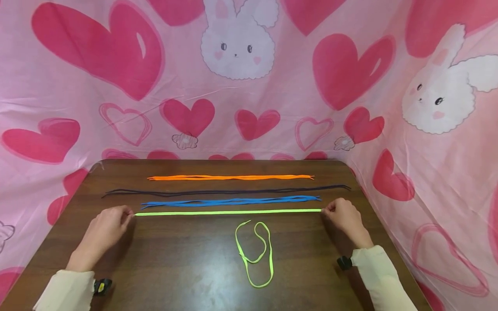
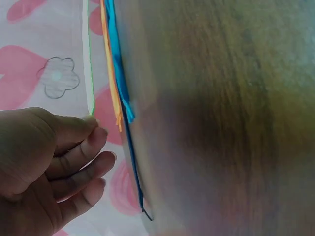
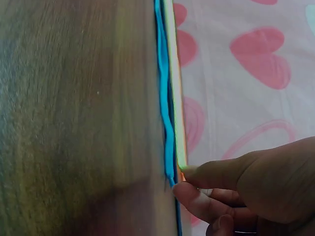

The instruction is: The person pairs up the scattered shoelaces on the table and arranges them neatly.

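Observation:
A neon yellow-green shoelace [image 1: 229,212] runs straight and taut from one hand to the other. My left hand [image 1: 110,224] pinches its left end between thumb and forefinger; the left wrist view shows that hand [image 2: 59,162] with the other fingers loosely bent. At the opposite end my right hand [image 1: 344,216] pinches the lace with thumb and finger, also seen in the right wrist view, where the hand [image 3: 241,187] enters from the right. Nearer the front, a second yellow-green shoelace [image 1: 271,259] lies loose in a curling loop on the table.
Beyond the taut lace, blue shoelaces [image 1: 229,201], dark shoelaces [image 1: 225,192] and orange shoelaces [image 1: 229,177] lie in roughly parallel rows across the brown wooden table [image 1: 175,255]. A pink cloth [image 1: 272,95] with hearts and rabbits hangs behind and to the sides.

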Available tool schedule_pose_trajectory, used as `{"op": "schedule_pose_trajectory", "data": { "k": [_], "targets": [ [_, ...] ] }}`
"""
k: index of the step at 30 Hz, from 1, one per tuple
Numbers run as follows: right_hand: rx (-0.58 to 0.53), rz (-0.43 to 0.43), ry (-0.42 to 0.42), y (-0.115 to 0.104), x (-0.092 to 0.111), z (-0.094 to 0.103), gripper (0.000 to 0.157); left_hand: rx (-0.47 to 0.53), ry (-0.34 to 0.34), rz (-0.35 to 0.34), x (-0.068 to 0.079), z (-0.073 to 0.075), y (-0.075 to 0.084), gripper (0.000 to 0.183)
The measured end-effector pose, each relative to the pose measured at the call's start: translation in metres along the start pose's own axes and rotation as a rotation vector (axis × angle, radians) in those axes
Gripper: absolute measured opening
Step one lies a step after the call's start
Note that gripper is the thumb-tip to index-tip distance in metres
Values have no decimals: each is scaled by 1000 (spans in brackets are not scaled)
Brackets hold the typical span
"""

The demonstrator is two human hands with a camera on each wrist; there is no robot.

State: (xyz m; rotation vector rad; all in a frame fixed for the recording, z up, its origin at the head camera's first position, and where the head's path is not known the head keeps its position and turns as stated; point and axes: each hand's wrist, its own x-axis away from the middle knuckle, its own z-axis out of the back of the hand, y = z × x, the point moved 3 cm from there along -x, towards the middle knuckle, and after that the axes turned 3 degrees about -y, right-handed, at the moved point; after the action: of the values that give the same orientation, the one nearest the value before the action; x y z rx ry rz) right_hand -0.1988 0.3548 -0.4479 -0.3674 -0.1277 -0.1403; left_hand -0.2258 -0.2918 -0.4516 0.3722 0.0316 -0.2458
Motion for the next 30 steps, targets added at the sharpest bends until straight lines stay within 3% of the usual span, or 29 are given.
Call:
{"op": "schedule_pose_trajectory", "data": {
  "k": [11,30],
  "targets": [
    [-10,-22,-17,7,-18,-8,16,24,-76,51,-6,-11,-3,13],
    [-81,-26,-45,19,-23,-14,18,23,-104,8,-13,-22,-12,7]
  ]
}}
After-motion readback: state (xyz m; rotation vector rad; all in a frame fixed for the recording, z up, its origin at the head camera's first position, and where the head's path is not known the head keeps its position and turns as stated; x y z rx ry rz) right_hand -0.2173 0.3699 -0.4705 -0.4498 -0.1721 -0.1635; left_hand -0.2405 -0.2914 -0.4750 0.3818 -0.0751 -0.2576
